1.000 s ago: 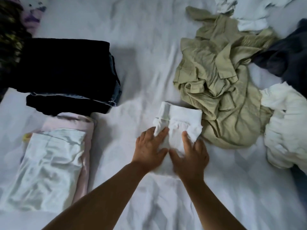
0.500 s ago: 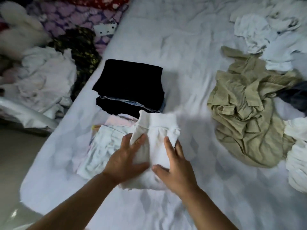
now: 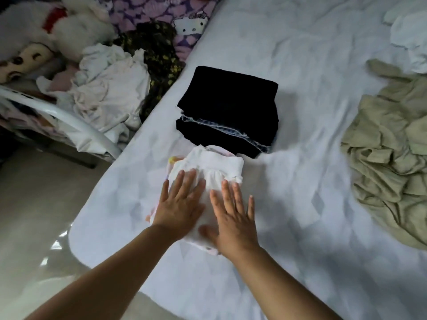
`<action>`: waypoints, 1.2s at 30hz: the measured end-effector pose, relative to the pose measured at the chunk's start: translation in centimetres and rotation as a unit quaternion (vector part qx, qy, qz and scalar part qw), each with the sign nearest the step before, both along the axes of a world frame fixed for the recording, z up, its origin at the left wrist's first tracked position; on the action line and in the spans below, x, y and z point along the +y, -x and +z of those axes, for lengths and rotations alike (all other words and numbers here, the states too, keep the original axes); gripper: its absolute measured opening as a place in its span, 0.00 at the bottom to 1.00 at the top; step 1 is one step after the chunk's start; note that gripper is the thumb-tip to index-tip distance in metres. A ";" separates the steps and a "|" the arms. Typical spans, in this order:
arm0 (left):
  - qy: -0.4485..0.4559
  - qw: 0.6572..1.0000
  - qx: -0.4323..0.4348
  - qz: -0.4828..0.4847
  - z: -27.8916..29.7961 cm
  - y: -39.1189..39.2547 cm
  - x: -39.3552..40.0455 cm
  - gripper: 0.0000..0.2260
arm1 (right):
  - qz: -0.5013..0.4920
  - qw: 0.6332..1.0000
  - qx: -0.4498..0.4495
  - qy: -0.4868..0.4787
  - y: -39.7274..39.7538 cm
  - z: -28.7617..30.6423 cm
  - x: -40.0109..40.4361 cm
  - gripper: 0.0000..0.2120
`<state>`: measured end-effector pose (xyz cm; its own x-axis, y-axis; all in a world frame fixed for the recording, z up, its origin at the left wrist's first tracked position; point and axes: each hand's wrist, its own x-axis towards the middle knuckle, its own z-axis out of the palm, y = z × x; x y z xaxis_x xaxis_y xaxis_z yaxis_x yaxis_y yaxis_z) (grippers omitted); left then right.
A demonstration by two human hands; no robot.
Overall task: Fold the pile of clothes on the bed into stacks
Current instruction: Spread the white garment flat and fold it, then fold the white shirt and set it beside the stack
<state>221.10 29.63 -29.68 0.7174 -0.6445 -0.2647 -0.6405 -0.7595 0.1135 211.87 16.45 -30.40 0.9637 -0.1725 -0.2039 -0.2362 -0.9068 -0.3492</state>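
Fingers [image 3: 184,181] of the left hand [image 3: 179,206] lie straight and spread, pressing flat on the folded white garment [image 3: 215,172]; those of the right hand [image 3: 233,221] are likewise straight and fanned, resting on the same garment's right half with the outer ones reaching onto the bed's pale quilted cover [image 3: 288,54].

At nine to ten o'clock, off the bed, a heap of crumpled white and pale pink clothes [image 3: 111,88] lies beside a curved white rail [image 3: 60,116], with plush toys [image 3: 76,28] behind and a dark cloth with yellow flecks [image 3: 159,58] against the mattress edge.

Near the bed's left edge, around the middle of the view, the white garment tops a low stack of folded light clothes [image 3: 172,163] whose pink and yellow edges peek out beneath. Touching that stack at its twelve to one o'clock side stands a taller stack of folded black and dark denim clothes [image 3: 231,105].

Well apart at three o'clock sprawls an unfolded olive-khaki garment [image 3: 390,146], and at one to two o'clock, in the far corner, crumpled white clothing [image 3: 409,31] lies partly out of view.
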 end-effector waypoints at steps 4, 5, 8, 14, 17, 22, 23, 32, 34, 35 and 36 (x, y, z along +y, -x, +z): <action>-0.059 0.998 0.017 0.018 -3.0 0.9 -0.5 0.32 | -0.001 0.996 0.082 -0.029 0.4 -2.8 -0.4 0.39; -0.066 0.998 0.006 0.016 -3.7 0.8 -0.6 0.33 | 0.010 0.995 0.095 -0.037 0.3 -3.2 -0.5 0.39; -0.096 0.994 0.032 0.028 -4.1 0.4 -1.3 0.31 | 0.046 0.984 0.148 -0.087 -0.4 -3.4 -1.9 0.39; -0.019 0.999 0.002 0.032 -1.5 0.6 -3.0 0.32 | 0.022 0.992 0.044 -0.115 2.3 -0.3 -5.4 0.32; 0.070 0.997 -0.035 0.023 0.2 2.3 -6.5 0.21 | -0.051 0.995 0.027 -0.087 4.8 0.8 -8.6 0.32; 0.142 0.989 0.027 -0.024 1.5 6.9 -15.4 0.16 | -0.167 0.984 0.016 -0.066 10.2 1.4 -16.4 0.32; 0.145 0.988 0.045 -0.037 1.3 7.9 -17.4 0.16 | -0.183 0.982 0.018 -0.052 11.7 1.6 -18.2 0.32; 0.121 0.974 0.127 -0.140 1.7 16.8 -33.3 0.16 | -0.365 0.931 0.019 -0.015 24.0 2.5 -32.4 0.23; 0.100 0.975 0.139 -0.144 1.8 18.9 -36.6 0.16 | -0.398 0.918 0.010 -0.002 26.4 2.2 -34.8 0.22; 0.092 0.974 0.147 -0.145 1.6 19.7 -37.8 0.17 | -0.408 0.913 0.003 0.003 27.3 2.0 -35.9 0.23; 0.091 0.973 0.151 -0.148 1.3 20.6 -39.1 0.18 | -0.418 0.908 -0.004 0.013 28.3 1.9 -37.1 0.24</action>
<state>200.49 -9.52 -28.38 0.4005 -0.8669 -0.2969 -0.7453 -0.4967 0.4449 183.58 -20.65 -28.50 0.4954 -0.8493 -0.1822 -0.8435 -0.4202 -0.3344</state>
